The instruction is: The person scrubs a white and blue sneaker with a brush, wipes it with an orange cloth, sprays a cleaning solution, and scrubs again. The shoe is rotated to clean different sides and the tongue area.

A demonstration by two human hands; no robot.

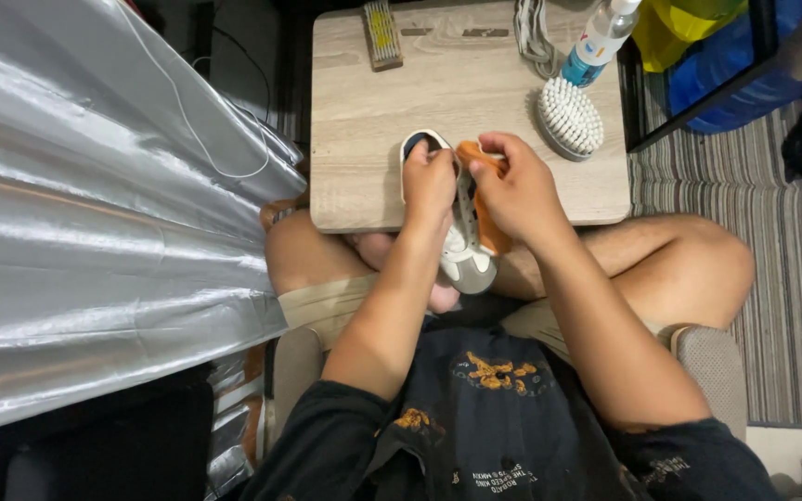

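Looking down from the head camera, we see both our hands meeting on a small white and grey shoe (464,250) that lies at the near edge of a light wooden surface (364,139), its toe hanging off toward our lap. Our left hand (429,181) rests on top of the shoe near its dark opening, fingers curled narrowly and pinching at its upper part. Our right hand (517,190) sits just beside it, fingers closed on an orange cloth (492,232) pressed against the side of the shoe; the thumb touches the cloth's upper end. The two hands are almost touching each other.

Farther out on the surface, a white bristle brush (569,118) lies to the right of the hands, and a clear spray bottle (598,42) with blue liquid lies just beyond it. A smaller brush with a wooden back (382,35) lies at the far edge, well apart from the hands. Shiny silver fabric (95,213) fills the left side, and a striped rug (791,278) covers the floor on the right.
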